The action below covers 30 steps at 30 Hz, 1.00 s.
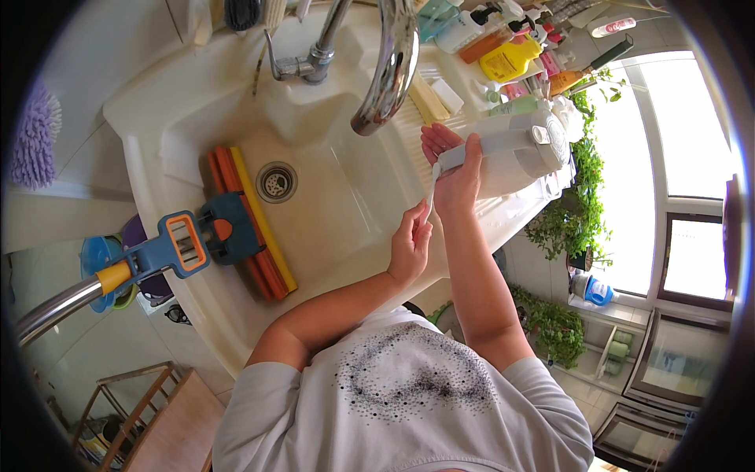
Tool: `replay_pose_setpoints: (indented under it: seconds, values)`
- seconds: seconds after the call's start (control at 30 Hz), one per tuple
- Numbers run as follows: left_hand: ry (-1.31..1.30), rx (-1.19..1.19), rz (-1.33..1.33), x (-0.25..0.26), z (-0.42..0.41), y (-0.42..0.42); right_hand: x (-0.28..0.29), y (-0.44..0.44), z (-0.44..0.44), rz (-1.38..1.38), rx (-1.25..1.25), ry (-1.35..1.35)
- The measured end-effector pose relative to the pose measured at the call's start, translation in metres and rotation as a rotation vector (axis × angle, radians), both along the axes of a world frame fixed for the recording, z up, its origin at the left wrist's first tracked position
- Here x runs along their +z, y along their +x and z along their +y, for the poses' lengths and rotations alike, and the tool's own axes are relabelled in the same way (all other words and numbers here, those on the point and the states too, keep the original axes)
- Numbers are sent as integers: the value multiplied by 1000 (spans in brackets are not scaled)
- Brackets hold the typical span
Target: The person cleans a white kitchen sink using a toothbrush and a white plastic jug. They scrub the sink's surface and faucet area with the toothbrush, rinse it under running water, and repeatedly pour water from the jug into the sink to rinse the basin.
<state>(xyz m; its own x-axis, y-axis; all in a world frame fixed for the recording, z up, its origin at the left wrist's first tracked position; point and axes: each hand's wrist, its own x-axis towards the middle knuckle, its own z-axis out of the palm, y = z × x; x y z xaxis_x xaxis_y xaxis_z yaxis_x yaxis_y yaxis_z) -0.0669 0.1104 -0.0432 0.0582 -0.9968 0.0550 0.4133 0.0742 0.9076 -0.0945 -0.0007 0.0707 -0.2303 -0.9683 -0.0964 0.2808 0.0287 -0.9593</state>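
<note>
My left hand (pixel 411 242) pinches a thin white stick-like tool (pixel 432 189) between thumb and fingers. The tool's upper end touches or nearly touches my right hand (pixel 457 174). My right palm is turned up, with its fingers partly extended and the thumb over a pale grey handle-like piece (pixel 454 156). Just beyond lies a large whitish container (pixel 513 156), tilted over the ribbed drainboard; whether the grey piece belongs to it cannot be made out. Below and left of my hands is a cream ceramic sink (pixel 330 230).
A sponge mop head (pixel 248 224) lies in the sink beside the drain (pixel 276 182), its metal pole (pixel 59 310) leaning out to the left. A chrome faucet (pixel 392 76) arches overhead. Several bottles, including a yellow one (pixel 508 59), crowd the back right corner. Green plants (pixel 581 194) stand by the window.
</note>
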Motion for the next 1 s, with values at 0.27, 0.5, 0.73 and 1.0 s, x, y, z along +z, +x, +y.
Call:
replay_pose_setpoints:
  seconds: [0.27, 0.5, 0.73, 1.0]
  values:
    - [122, -81, 66, 6, -5, 9, -3, -2, 0, -7, 1, -5]
    - [60, -75, 117, 15, -19, 14, -1, -1, 0, -38, -29, -34]
    - [16, -103, 149, 11, -5, 8, -4, -1, 0, -29, -40, -16]
    - [54, -173, 264, 17, 4, 10, 1, 1, 1, 13, -16, 15]
